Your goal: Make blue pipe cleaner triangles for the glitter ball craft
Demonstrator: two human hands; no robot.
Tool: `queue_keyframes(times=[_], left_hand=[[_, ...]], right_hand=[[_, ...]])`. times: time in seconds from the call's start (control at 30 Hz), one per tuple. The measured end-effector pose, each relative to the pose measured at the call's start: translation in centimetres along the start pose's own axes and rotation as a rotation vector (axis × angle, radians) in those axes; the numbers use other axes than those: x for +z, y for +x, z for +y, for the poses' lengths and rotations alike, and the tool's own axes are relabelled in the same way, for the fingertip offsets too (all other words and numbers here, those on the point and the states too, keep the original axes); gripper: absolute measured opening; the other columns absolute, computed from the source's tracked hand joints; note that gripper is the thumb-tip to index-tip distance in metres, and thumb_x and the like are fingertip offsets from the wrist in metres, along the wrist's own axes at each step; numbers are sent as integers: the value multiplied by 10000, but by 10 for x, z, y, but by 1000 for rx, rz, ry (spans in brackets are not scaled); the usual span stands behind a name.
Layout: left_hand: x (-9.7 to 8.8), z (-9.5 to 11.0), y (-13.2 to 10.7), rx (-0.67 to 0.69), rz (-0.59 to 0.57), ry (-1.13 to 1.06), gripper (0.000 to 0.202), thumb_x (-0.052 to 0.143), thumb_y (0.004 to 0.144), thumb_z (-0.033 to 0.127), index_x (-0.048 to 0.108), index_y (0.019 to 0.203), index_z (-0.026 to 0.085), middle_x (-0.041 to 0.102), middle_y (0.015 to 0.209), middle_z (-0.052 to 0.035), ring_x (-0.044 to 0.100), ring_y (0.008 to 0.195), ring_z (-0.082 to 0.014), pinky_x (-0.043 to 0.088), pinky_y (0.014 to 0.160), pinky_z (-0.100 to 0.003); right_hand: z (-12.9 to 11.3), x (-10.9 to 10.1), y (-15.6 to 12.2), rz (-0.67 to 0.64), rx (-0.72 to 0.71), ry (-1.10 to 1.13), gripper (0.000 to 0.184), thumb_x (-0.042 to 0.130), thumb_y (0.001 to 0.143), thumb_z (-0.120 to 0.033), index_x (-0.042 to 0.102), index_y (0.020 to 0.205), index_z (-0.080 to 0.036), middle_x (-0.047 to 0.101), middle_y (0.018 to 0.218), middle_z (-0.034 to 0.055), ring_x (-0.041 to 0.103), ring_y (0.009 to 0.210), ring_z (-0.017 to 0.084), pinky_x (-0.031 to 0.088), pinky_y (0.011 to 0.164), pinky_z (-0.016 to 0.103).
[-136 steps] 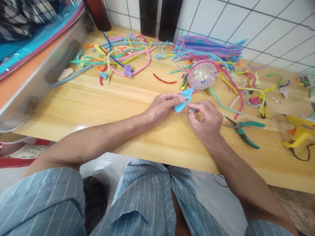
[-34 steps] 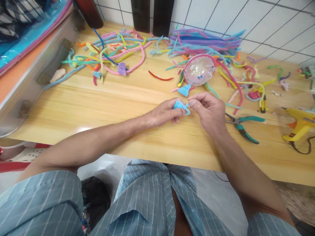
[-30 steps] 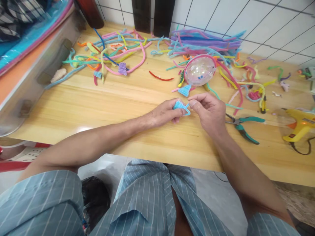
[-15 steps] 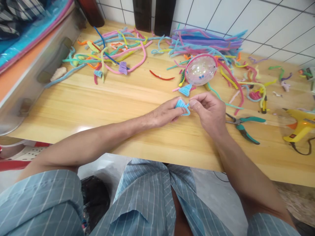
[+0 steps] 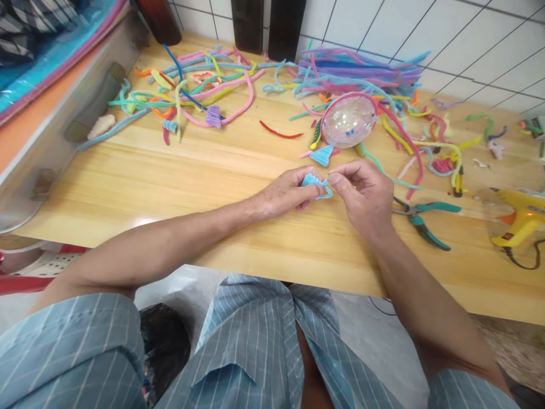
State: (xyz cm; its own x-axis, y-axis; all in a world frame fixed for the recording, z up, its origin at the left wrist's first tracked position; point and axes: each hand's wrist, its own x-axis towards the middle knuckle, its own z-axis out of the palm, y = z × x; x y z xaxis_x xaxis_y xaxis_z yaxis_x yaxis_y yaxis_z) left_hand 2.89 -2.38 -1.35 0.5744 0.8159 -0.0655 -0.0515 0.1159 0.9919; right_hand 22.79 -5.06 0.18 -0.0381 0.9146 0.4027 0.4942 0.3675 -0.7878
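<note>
Between the fingers of my left hand (image 5: 289, 195) is a small blue wound pipe-cleaner piece (image 5: 310, 180), partly hidden by the thumb. A loop of blue pipe cleaner sticks out from its right side. My right hand (image 5: 363, 195) pinches the loose blue end at thumb and forefinger. Just beyond my hands lies a similar blue trapezoid piece (image 5: 322, 155) with pink ends poking out at both sides. Behind that stands a clear round container with a pink rim (image 5: 349, 120), holding small bits.
Teal-handled pliers (image 5: 433, 209) lie right of my right hand, and a yellow glue gun (image 5: 519, 218) farther right. A bundle of purple and blue pipe cleaners (image 5: 361, 74) rests by the wall. Loose pipe cleaners (image 5: 238, 111) spread left. A clear plastic bin (image 5: 63, 153) borders the left.
My hands stay close together with only slight shifts. The blue loop beside the left thumb sits a little farther right, and the wound piece is tilted slightly differently.
</note>
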Motion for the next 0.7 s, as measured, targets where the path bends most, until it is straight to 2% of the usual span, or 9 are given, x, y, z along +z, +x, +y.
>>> queue_keyframes(times=[0.2, 0.4, 0.53, 0.7], left_hand=[[-1, 1, -2, 46, 40, 5, 202, 774, 949, 327, 639, 866, 203, 597, 598, 47, 527, 547, -106, 409, 582, -242], [0, 1, -2, 73, 177, 17, 185, 784, 955, 292, 669, 847, 195, 588, 609, 53, 507, 582, -108, 397, 627, -260], [1, 4, 0, 56, 220, -64, 108, 748, 953, 186, 676, 872, 188, 615, 634, 68, 533, 583, -91, 483, 718, -254], [3, 6, 3, 41, 185, -255, 142, 754, 968, 179, 633, 894, 180, 659, 696, 38, 617, 640, -106, 501, 659, -231]], right_hand=[[-5, 0, -1, -24, -72, -60, 136, 800, 995, -421, 768, 905, -324, 761, 853, 18, 699, 799, 228, 611, 778, 418], [-9, 1, -4, -34, -154, -86, 102, 786, 1001, -397, 793, 904, -364, 779, 900, 41, 724, 880, 277, 620, 863, 499], [-7, 4, -7, -30, -177, -107, 42, 817, 976, -398, 817, 942, -372, 790, 1027, 52, 744, 1026, 303, 610, 998, 551], [-2, 8, -9, 36, -292, -183, 66, 768, 1009, -344, 830, 992, -361, 784, 1062, 53, 750, 1045, 293, 592, 1046, 567]])
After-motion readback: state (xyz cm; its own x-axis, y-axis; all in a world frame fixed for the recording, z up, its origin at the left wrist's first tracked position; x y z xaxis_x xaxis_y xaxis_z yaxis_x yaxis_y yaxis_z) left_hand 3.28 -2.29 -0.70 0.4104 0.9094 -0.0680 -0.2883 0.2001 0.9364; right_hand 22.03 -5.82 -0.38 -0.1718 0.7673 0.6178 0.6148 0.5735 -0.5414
